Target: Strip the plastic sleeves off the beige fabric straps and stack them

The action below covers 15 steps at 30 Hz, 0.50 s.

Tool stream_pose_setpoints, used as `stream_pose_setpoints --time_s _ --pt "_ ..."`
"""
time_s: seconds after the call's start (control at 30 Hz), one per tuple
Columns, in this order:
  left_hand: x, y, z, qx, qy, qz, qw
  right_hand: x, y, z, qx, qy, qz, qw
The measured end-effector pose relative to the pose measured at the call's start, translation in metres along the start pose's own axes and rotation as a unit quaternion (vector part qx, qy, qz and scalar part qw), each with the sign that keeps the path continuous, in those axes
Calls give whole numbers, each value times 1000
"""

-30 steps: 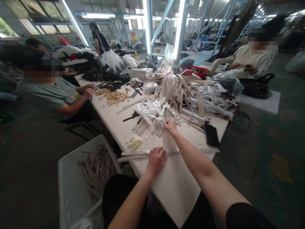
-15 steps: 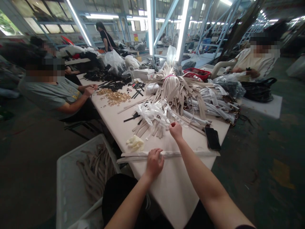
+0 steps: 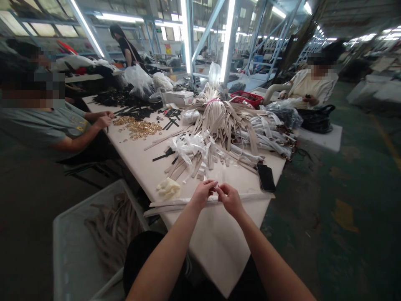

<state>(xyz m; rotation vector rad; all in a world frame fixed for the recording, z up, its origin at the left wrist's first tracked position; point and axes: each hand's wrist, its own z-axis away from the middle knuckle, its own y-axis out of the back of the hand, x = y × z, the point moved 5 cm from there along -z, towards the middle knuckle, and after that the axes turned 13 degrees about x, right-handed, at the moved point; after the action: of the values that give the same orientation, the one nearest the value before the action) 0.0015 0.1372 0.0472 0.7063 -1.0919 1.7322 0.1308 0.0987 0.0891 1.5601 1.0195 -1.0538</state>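
Note:
My left hand [image 3: 204, 193] and my right hand [image 3: 229, 198] meet above the near part of the table, fingertips pinched close together. Something small and whitish shows between them, too small to name. Beneath the hands, long pale straps in clear wrapping [image 3: 175, 203] lie across the table. Just beyond is a heap of crumpled clear plastic [image 3: 191, 146] on top of beige strap ends [image 3: 198, 164]. A crumpled cream glove-like piece [image 3: 168, 188] rests to the left of my hands. Off to the right lies a black phone [image 3: 266, 177].
A large bundle of beige straps [image 3: 216, 113] stands mid-table, with wrapped straps [image 3: 266, 136] beside it. Gold metal rings [image 3: 140, 128] are piled at left near a co-worker's hands [image 3: 105, 119]. A white bin [image 3: 67, 225] holding brown straps stands at lower left. Another person [image 3: 313, 90] sits at right.
My left hand has lifted off the wrapped straps and my right hand has come back toward me; their fingertips now meet. The whole view has shifted slightly.

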Motion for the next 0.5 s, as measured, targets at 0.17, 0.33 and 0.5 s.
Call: stream_pose_setpoints --time_s 0.17,0.33,0.5 --pt "11 15 13 54 -25 125 990 11 3 19 -42 -119 -71 989" --pt "27 32 18 89 -89 103 987 18 9 35 -20 -140 -50 989" --pt "29 43 22 112 -126 58 984 41 -2 42 -65 -208 -55 975"
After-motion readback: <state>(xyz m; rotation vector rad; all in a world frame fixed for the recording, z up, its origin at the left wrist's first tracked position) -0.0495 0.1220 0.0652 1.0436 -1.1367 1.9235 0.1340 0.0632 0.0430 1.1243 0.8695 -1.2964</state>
